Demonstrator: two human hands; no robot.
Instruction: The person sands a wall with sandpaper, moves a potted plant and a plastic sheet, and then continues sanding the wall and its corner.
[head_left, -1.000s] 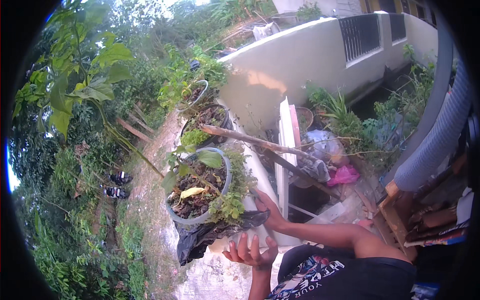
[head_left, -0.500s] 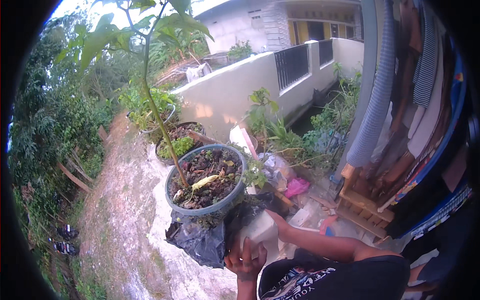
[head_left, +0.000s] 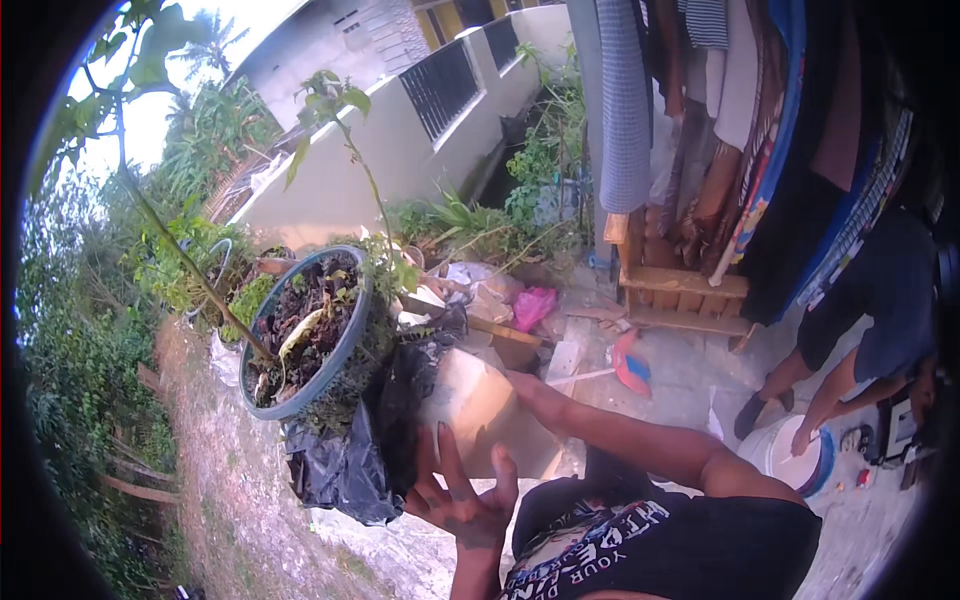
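Round planter [head_left: 364, 308] near left, rim tilted leftward in view, holding soil and tall stem [head_left: 180, 262]. Black plastic [head_left: 338, 465] bunched beneath. Left hand [head_left: 460, 505] open, fingers spread beside plastic's right edge. Right hand [head_left: 523, 388] mostly hidden at pale block [head_left: 482, 395]; can't tell grip. Co-worker [head_left: 868, 330] far right, hand in bucket [head_left: 826, 462].

One foreground pot [head_left: 290, 408], one black plastic bag [head_left: 345, 465], one pink bag [head_left: 533, 308], one bucket [head_left: 826, 462], two railings [head_left: 440, 95]
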